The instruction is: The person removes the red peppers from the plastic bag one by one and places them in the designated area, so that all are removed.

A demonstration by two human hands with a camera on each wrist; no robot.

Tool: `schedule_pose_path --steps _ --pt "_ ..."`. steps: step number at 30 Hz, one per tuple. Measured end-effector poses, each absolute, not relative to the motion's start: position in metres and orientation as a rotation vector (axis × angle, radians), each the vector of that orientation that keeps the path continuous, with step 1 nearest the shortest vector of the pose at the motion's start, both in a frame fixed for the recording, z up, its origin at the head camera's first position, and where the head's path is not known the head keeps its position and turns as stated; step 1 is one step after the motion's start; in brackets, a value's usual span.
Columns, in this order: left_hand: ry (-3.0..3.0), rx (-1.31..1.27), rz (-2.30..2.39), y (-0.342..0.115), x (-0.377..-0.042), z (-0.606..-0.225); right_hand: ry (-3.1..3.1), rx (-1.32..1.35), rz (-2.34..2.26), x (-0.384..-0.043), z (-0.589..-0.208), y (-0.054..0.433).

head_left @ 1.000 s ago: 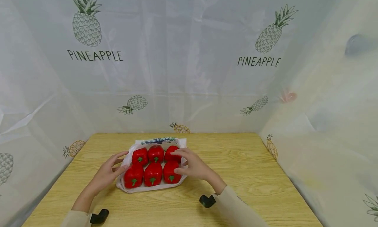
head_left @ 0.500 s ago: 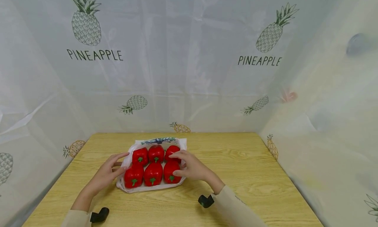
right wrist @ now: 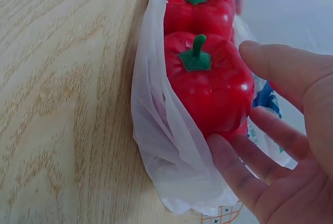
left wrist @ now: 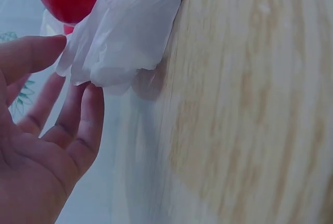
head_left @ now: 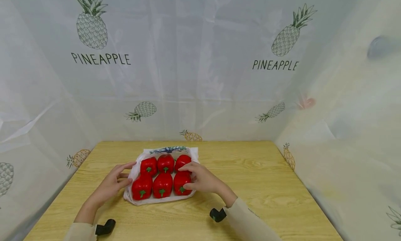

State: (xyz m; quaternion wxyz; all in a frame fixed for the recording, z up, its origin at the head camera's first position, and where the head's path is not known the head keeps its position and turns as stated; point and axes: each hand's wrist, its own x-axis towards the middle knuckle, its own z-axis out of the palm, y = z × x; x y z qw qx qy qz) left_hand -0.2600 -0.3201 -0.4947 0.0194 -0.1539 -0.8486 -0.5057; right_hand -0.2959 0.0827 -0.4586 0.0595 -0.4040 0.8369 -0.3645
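Several glossy red toy bell peppers with green stems stand in two rows in a thin white plastic bag (head_left: 134, 171), spread out like a tray. My left hand (head_left: 113, 181) is at the bag's left side, fingers loosely bent. In the left wrist view its thumb and fingertips meet the crumpled bag edge (left wrist: 132, 29). My right hand (head_left: 205, 178) is at the right side, thumb and fingers spread around the front right bell pepper (right wrist: 208, 96). Its fingertips are right at that pepper's side and the bag's edge. The back right bell pepper (head_left: 182, 161) is partly covered by this hand.
The bag lies on a light wood-grain table (head_left: 263, 188), left of its middle. A whitish curtain (head_left: 194, 67) printed with pineapples hangs behind and along both sides. Black clips (head_left: 105, 227) stick out near both sleeves.
My right hand has shifted slightly left and nearer to me over the right-hand peppers. The left thumb has drawn back a little from the front left pepper. The bag and peppers stay put.
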Motion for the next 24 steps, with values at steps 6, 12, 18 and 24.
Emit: schedule_pose_path --steps 6,12,18,24 --pt "-2.633 -0.498 -1.532 -0.3199 -0.2592 -0.4943 2.539 -1.221 -1.088 -0.2967 -0.4616 0.0830" --pt "-2.605 -0.541 -1.548 -0.3203 -0.2584 -0.4929 2.542 -1.256 -1.085 -0.2974 -0.4631 0.0836" --pt "-2.577 -0.638 -1.453 -0.3231 -0.2598 -0.4967 2.544 -1.239 -1.086 -0.2964 -0.4630 0.0832" --pt "-2.578 -0.696 -1.371 -0.3239 -0.2609 -0.4986 2.548 -1.249 -1.078 -0.2957 -0.4633 0.0834"
